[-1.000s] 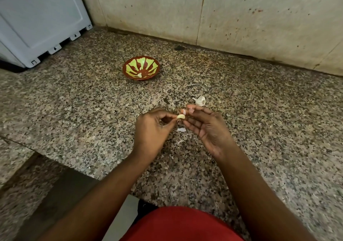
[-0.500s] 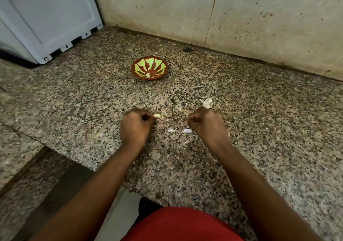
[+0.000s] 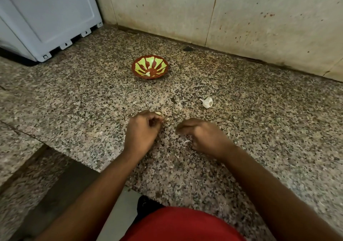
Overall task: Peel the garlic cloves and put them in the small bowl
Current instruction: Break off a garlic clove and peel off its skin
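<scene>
Two hands apart — left hand point(image 3: 142, 131) pinches garlic clove point(image 3: 158, 113).

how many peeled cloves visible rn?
2: one peeled clove lies in the small bowl; another clove sits in the left hand grip. The right hand may hide more.

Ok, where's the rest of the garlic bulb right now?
The garlic bulb lies on the granite counter, just beyond the right hand and right of the small bowl.

My forearms are bare to the bottom edge of view, no sleeves, watch or rings visible. My left hand point(image 3: 142, 134) and right hand point(image 3: 205, 135) are ungloved. I wear a plain red garment point(image 3: 182, 226).
</scene>
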